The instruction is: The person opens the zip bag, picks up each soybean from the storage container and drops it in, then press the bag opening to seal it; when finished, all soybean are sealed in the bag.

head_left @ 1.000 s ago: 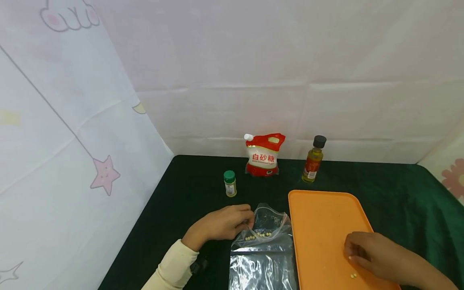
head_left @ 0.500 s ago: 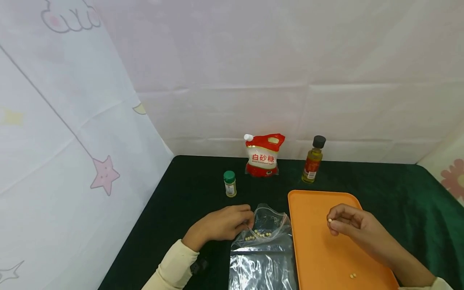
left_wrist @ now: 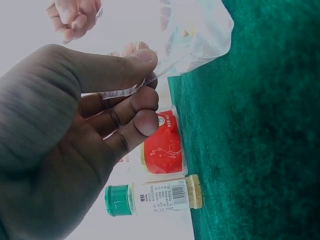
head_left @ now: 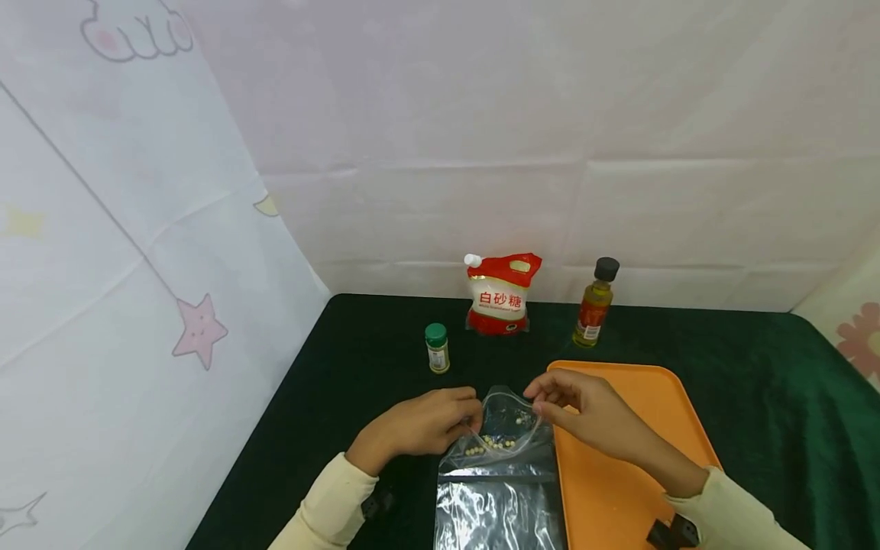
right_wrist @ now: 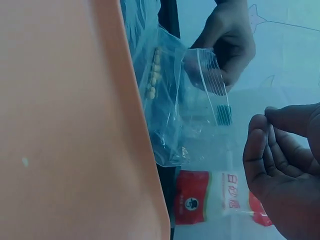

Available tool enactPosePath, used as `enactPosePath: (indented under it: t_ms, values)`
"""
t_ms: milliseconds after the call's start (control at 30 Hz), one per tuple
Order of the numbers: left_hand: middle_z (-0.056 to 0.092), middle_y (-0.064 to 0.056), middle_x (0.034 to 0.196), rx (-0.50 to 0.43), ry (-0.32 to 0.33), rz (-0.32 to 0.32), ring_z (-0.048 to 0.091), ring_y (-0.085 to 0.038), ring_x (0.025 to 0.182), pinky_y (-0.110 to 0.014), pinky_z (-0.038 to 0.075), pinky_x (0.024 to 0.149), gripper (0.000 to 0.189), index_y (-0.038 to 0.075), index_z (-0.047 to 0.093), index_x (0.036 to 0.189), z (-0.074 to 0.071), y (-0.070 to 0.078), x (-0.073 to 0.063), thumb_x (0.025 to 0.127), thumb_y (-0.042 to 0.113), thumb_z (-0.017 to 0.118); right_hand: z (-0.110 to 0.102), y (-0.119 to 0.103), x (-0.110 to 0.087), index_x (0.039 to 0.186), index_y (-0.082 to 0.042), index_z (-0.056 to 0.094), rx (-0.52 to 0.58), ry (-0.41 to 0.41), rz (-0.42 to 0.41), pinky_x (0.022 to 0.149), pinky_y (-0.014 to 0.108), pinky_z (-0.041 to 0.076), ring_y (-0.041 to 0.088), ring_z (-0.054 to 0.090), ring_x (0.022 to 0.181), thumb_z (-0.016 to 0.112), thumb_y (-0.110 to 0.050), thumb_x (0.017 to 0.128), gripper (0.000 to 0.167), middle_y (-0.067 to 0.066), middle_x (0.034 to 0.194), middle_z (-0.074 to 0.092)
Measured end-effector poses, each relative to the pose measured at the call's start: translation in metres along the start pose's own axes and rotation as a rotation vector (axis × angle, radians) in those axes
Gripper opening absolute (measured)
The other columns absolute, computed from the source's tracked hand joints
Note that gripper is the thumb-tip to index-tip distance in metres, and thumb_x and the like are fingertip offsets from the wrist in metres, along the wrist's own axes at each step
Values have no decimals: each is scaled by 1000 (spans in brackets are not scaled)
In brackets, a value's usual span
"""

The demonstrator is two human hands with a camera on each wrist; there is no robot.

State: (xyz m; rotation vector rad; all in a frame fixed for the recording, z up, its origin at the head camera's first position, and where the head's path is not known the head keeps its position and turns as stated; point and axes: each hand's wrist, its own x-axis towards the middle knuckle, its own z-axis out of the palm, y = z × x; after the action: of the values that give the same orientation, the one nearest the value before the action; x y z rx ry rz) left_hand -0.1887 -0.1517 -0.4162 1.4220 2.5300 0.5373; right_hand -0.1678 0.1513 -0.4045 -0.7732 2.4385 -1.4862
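Observation:
My left hand (head_left: 433,422) pinches the rim of a clear zip-lock bag (head_left: 505,508) between thumb and fingers, and the bag's mouth stands open. Several small round pale-yellow beans (right_wrist: 155,75) lie in a row inside the bag. My right hand (head_left: 584,405) is at the right side of that mouth, over the left edge of an orange tray (head_left: 612,496). In the right wrist view its fingers are curled with thumb and fingertips together, and no bean shows between them. Whitish specks show inside the bag just below these fingertips in the head view.
Behind the bag stand a small green-capped jar (head_left: 437,348), a red and white sugar pouch (head_left: 499,296) and a black-capped oil bottle (head_left: 594,304). A dark green cloth (head_left: 763,382) covers the table. Light printed curtains hang at the back and left.
My right hand rose from the tray pinching a bean, then moved left to the bag's mouth. Specks now show in the bag below it. My left hand has stayed still.

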Motion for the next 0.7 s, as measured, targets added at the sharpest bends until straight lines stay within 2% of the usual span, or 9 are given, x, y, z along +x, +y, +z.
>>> enactPosePath:
  t_ms: [100, 167, 233, 333, 467, 567, 700]
  values:
    - [52, 8, 94, 6, -4, 3, 48, 0, 80, -13, 44, 69, 8, 17, 63, 96, 0, 0, 2, 97, 10, 66, -5, -1, -7, 111, -23, 67, -69, 21, -22, 80, 32, 55, 15, 64, 86, 66, -34, 98, 17, -4, 98, 68]
    - [52, 9, 95, 5, -14, -5, 48, 0, 80, -13, 44, 69, 8, 17, 63, 96, 1, 0, 3, 97, 10, 66, -15, -1, -16, 107, -26, 66, -132, -5, -42, 79, 32, 55, 12, 64, 85, 67, -32, 97, 12, -8, 97, 67]
    - [52, 9, 95, -1, -20, -13, 49, 0, 80, -14, 45, 69, 9, 17, 63, 96, 0, 1, 3, 97, 9, 66, -30, 1, -29, 104, -25, 65, -205, -84, -73, 75, 29, 54, 9, 62, 83, 67, -30, 97, 9, -11, 95, 66]
    - [52, 10, 95, -13, -18, -17, 49, 0, 80, -14, 45, 69, 9, 17, 63, 96, 0, 1, 4, 97, 9, 66, -50, 6, -51, 100, -25, 64, -292, -254, -60, 67, 25, 52, 4, 59, 77, 69, -24, 97, 6, -14, 90, 62]
    - [51, 10, 94, -23, -19, -14, 49, 0, 80, -14, 46, 69, 9, 18, 63, 96, 1, 1, 5, 97, 9, 65, -62, 20, -78, 91, -26, 61, -359, -423, 47, 59, 21, 46, 0, 50, 67, 72, -13, 92, 16, -16, 77, 52]
    - [52, 10, 94, -28, -20, -14, 49, 1, 80, -14, 46, 69, 9, 18, 63, 97, 1, 1, 4, 97, 9, 65, -63, 30, -94, 85, -26, 57, -375, -469, 86, 55, 20, 40, -1, 43, 60, 73, -7, 89, 25, -16, 71, 46]
    - [53, 10, 95, -25, -13, -4, 49, 1, 81, -13, 46, 70, 9, 18, 63, 97, 1, 2, 3, 97, 9, 66, -62, 39, -107, 80, -25, 54, -374, -470, 58, 52, 17, 34, -4, 34, 56, 73, -5, 88, 28, -15, 66, 41]
